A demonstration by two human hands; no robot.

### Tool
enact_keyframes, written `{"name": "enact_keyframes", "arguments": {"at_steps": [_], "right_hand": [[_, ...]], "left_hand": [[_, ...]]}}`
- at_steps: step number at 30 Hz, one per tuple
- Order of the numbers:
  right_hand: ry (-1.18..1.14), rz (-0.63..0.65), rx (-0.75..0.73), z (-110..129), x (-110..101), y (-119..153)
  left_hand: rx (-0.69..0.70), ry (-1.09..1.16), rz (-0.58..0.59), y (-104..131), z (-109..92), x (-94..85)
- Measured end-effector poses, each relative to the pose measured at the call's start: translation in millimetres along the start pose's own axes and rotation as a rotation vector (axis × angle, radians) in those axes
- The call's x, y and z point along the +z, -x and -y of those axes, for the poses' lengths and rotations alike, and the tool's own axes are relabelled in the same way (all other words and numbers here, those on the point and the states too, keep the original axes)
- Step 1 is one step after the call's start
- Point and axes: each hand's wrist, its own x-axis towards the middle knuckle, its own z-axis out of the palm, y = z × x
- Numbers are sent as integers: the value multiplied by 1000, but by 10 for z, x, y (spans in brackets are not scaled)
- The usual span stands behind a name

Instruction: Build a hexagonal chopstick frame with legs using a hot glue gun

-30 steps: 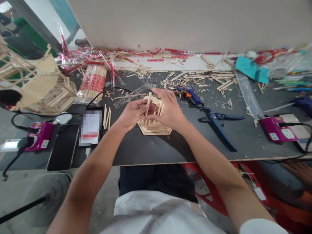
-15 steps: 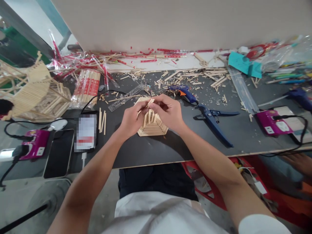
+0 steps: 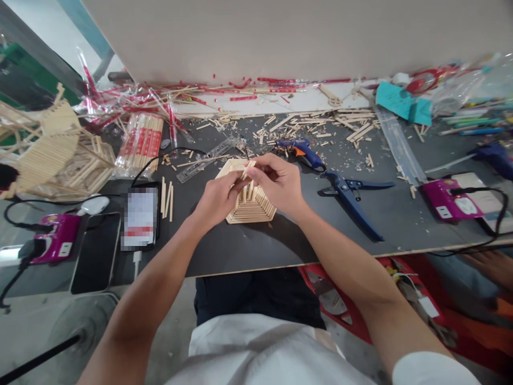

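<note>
A hexagonal piece built from wooden sticks (image 3: 250,215) lies on the dark table, with short sticks standing up near its middle. Over it, my left hand (image 3: 220,195) and my right hand (image 3: 278,179) meet. Their fingertips are pinched together on a short wooden stick (image 3: 250,164), whose pale end shows between them. My hands cover the centre of the hexagonal piece. Several loose cut sticks (image 3: 167,199) lie to the left of my left hand. Beyond my right hand is a blue glue gun (image 3: 300,151), and to its right lies a blue-handled cutter (image 3: 352,206).
Two phones, a black one (image 3: 96,254) and a lit one (image 3: 140,219), lie left beside a purple power adapter (image 3: 56,238). A larger stick model (image 3: 60,155) and packed sticks (image 3: 140,141) stand back left. Another purple adapter (image 3: 451,199) sits right. Scraps (image 3: 320,125) litter the back.
The short stick between my fingertips has tilted and shows more of its length. My left fingers have shifted slightly down. The hexagonal piece stays in place.
</note>
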Motion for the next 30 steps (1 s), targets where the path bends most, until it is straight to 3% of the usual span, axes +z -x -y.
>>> {"name": "enact_keyframes", "arguments": {"at_steps": [5, 10, 15, 25, 30], "right_hand": [[-54, -40, 121, 17, 10, -41], [-122, 8, 153, -83, -66, -88], [-18, 90, 94, -155, -140, -75], [359, 96, -170, -128, -185, -42], [319, 82, -182, -151, -153, -33]], "left_hand": [[-11, 21, 2, 16, -39, -4], [-68, 277, -161, -4, -37, -37], [-94, 418, -308, -60, -23, -62], [-23, 424, -290, -53, -2, -70], [-18, 437, -289, -46, 9, -54]]}}
